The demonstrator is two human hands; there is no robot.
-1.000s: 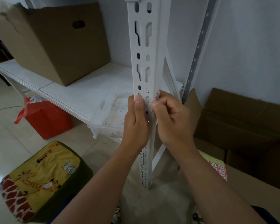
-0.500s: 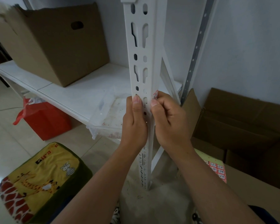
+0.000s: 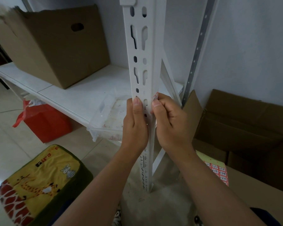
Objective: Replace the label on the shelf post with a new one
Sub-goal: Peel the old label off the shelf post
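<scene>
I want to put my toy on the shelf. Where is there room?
The shelf is bare between the cardboard box and the clear tray, along the front edge too. It is crowded by the post, where the left hand and right hand work on the label.

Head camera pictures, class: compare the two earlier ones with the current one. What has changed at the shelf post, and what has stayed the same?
Almost nothing visibly changed. The left hand stays wrapped on the front of the shelf post, thumb up. The right hand keeps its grip on the small red-and-white label at the post's right edge. The slight shift in framing looks like camera movement. The cardboard box and clear tray have not moved.
</scene>
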